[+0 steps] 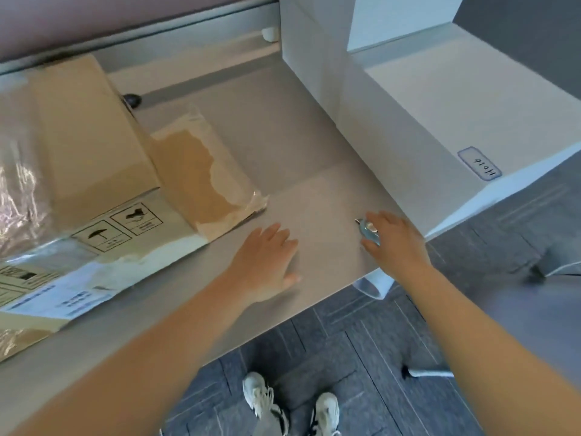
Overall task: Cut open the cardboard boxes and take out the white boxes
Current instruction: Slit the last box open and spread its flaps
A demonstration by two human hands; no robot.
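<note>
A brown cardboard box (91,143) lies on the grey table (283,146) at the left, its taped flaps open and a shipping label on its near side. A large white box (418,114) stands on the table's right side, with a small handwritten label near its front corner. My right hand (393,243) holds a small light-blue box cutter (367,232) by the white box's near corner, blade tip pointing away from me. My left hand (267,262) rests flat on the table, fingers straight, just right of the cardboard box.
Clear plastic wrap (15,196) lies over the cardboard box's left end. A torn flap (204,174) juts toward the table's middle. The table's front edge runs diagonally; below it are dark carpet tiles and my shoes (292,404). A wall rail runs along the back.
</note>
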